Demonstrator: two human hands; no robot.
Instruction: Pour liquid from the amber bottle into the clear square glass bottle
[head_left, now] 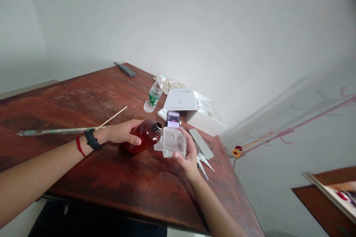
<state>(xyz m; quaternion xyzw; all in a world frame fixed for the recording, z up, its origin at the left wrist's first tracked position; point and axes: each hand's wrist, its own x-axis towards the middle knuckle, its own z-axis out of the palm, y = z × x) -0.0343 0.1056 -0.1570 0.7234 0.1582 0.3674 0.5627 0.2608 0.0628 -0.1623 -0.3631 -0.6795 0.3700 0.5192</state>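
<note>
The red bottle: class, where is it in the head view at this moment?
In the head view, the red bottle lies on its side in the left hand over the wooden table, just left of the clear box held in the right hand.

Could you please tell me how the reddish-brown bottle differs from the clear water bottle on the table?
The reddish-brown bottle is tinted and lies tilted under the left hand; the clear water bottle stands apart, untouched. The brown one's mouth is open, while the water bottle is capped and green-labelled. Both are narrow-necked.

Dark red bottle [143, 137] on streaky reddish-brown table [116, 181].
</note>
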